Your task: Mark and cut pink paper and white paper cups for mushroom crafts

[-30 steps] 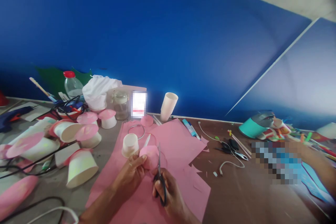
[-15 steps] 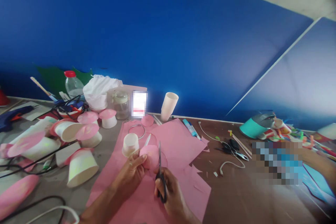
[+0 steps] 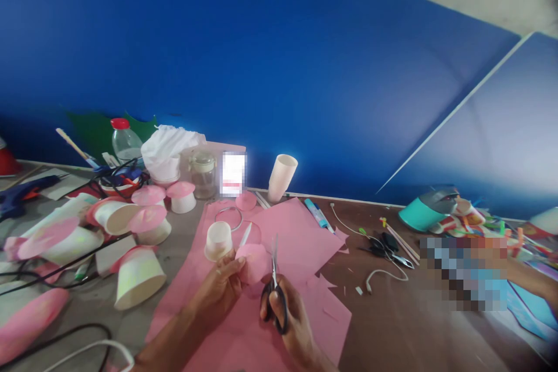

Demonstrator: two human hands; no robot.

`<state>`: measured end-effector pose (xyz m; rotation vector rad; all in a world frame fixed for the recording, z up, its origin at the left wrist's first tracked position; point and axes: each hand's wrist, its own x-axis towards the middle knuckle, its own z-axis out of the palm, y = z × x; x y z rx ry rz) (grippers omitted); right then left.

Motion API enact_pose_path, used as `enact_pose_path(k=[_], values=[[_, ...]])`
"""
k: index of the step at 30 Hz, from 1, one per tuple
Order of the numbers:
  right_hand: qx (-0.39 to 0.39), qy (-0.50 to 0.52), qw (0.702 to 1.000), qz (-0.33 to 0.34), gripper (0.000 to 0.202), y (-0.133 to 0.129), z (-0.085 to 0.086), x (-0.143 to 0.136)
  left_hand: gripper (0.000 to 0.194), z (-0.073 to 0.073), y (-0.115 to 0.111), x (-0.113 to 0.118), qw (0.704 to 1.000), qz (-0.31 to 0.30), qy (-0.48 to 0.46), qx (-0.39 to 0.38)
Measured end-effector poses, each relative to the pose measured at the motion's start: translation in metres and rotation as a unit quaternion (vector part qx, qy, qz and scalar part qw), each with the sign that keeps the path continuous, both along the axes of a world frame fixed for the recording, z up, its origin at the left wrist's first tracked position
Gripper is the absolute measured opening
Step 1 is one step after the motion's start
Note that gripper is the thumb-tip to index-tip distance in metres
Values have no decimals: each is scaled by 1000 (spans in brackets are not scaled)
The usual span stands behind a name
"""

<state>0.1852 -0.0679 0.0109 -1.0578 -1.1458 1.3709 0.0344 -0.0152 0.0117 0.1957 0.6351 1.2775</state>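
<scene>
Since the earlier frame, the scissors (image 3: 275, 285) have been shifted slightly to the right, blades still upright. They are gripped by the right hand (image 3: 290, 319), fingers closed through the handles. A pink paper disc (image 3: 253, 261) is pinched in the left hand (image 3: 218, 288), above the pink sheet (image 3: 296, 232) on the desk (image 3: 392, 325), just beside a small paper cup (image 3: 217, 240).

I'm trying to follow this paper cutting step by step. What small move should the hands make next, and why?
Probably turn the pink paper piece a little with the left hand, then close the scissors again. The right hand holds the blades upright at the piece's right edge, and that edge looks rounded, so feeding the curve into the blades seems the likely way on.
</scene>
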Motion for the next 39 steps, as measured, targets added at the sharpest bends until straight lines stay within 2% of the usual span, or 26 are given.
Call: enact_pose_path(k=[4,9,17,23,33,39], values=[[5,10,1000,-3,59,2,-5,2,19,8,-2,2,999,-20,11,34],[15,24,999,-14,57,3,-17,3,16,8,-3,1,996,-55,23,63],[17,2,1000,6,57,3,-9,5,16,9,-3,1,993,-68,36,91],[16,-5,1000,10,61,3,-7,5,18,12,-4,1,994,-77,34,74],[25,-3,1000,3,55,4,-12,6,21,3,0,0,991,-95,13,91],[18,-8,1000,1,57,6,-20,8,23,6,0,0,990,-90,40,99]])
